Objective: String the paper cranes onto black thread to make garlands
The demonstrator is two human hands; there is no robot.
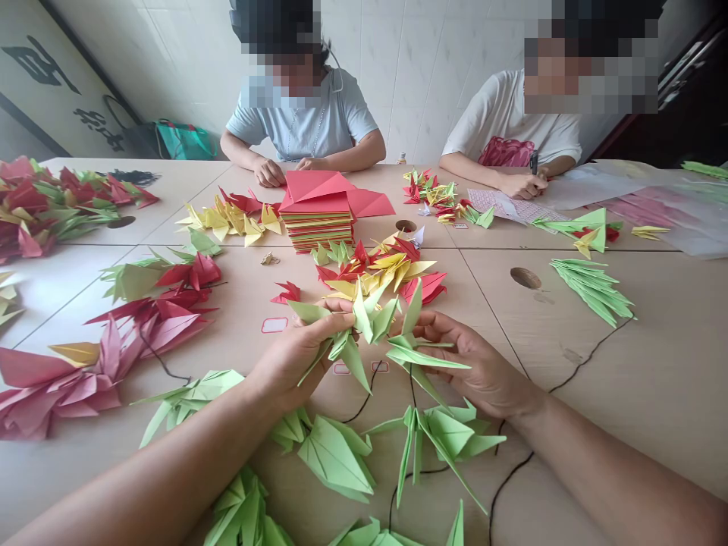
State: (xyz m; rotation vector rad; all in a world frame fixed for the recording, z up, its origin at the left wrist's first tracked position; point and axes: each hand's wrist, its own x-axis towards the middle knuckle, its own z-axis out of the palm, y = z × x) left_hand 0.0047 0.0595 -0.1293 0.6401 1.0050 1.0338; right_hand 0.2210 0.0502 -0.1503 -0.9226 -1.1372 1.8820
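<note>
Both my hands hold a bunch of light green folded paper cranes (372,322) above the middle of the table. My left hand (318,341) pinches its left side between thumb and fingers. On the right side, my right hand (466,360) has its fingers curled behind the pointed green paper, partly hidden by it. A black cord (364,402) hangs below the bunch. Beneath my hands lie more green cranes (338,455), some joined by black cord. Just beyond my fingers is a pile of red and yellow cranes (392,265).
A stack of coloured paper (317,220) stands mid-table. Pink and red cranes (102,371) spread along the left, with a larger heap (51,201) behind. Folded green pieces (591,288) lie at the right beside a table hole (525,278). Two people sit across the table.
</note>
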